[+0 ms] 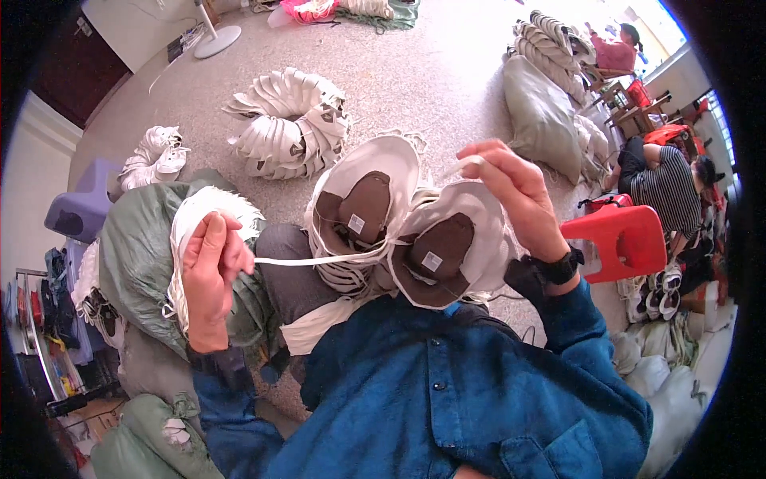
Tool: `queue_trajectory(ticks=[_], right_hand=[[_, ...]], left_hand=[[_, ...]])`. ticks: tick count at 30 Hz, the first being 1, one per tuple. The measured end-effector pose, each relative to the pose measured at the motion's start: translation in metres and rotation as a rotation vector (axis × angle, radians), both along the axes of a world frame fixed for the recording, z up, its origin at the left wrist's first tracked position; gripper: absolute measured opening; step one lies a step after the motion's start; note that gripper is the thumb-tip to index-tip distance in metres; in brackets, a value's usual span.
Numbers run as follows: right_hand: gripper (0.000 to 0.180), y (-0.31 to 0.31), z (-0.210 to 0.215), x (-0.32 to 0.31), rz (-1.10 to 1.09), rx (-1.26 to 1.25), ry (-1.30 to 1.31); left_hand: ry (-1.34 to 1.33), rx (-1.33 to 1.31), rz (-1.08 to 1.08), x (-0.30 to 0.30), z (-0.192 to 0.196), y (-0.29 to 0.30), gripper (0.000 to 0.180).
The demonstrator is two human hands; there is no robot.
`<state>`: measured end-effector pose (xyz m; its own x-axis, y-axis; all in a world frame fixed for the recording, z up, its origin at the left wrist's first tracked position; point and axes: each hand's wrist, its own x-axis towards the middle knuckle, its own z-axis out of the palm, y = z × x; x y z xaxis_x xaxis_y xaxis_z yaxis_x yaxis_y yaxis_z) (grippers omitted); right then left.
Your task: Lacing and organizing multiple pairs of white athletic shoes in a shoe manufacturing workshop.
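A: Hands?
B: Left hand [211,263] pinches flat white fabric lace [315,261], left of centre; right hand [515,184] pinches pale narrow strip [460,166], upper centre.
A: Good pull?
B: Even, untwisted; steady the off-white, brown-lined shoe upper [483,259], centre.

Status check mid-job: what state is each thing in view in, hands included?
Left hand: closed on the white lace
Right hand: raised, fingers pinching a pale strip
White lace: drawn nearly straight toward the shoe uppers
Left shoe upper: open, brown inside showing
Right shoe upper: open, brown inside showing
Curved row of uppers: nested, on the floor
Grey-green sack: bulging
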<state>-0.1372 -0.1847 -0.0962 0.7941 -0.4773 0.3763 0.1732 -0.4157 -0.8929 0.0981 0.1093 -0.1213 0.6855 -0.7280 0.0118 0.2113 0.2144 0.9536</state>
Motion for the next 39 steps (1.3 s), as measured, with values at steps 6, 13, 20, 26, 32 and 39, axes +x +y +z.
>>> queue_trajectory(ticks=[6, 13, 20, 26, 32, 39], right_hand=[[0.022, 0.048, 0.007, 0.055, 0.391, 0.261, 0.012], [0.02, 0.052, 0.03, 0.037, 0.443, 0.418, 0.178], [0.019, 0.039, 0.019, 0.029, 0.338, 0.359, 0.234], [0.016, 0.016, -0.027, 0.002, 0.381, -0.309, 0.483], [0.013, 0.035, -0.045, -0.03, 0.462, -0.514, 0.79], [0.021, 0.059, -0.034, 0.004, 0.454, 0.476, 0.305]], left_hand=[[-0.863, -0.231, -0.231, -0.043, 0.112, -0.061, 0.025], [-0.601, -0.099, -0.305, -0.043, 0.085, -0.118, 0.024], [-0.384, 0.113, -0.49, -0.074, -0.036, -0.092, 0.03], [0.26, -0.094, -0.29, -0.053, -0.079, -0.096, 0.031], [0.284, -0.074, -0.429, -0.054, -0.071, -0.106, 0.03], [0.473, -0.185, -0.446, -0.053, -0.062, -0.113, 0.031]])
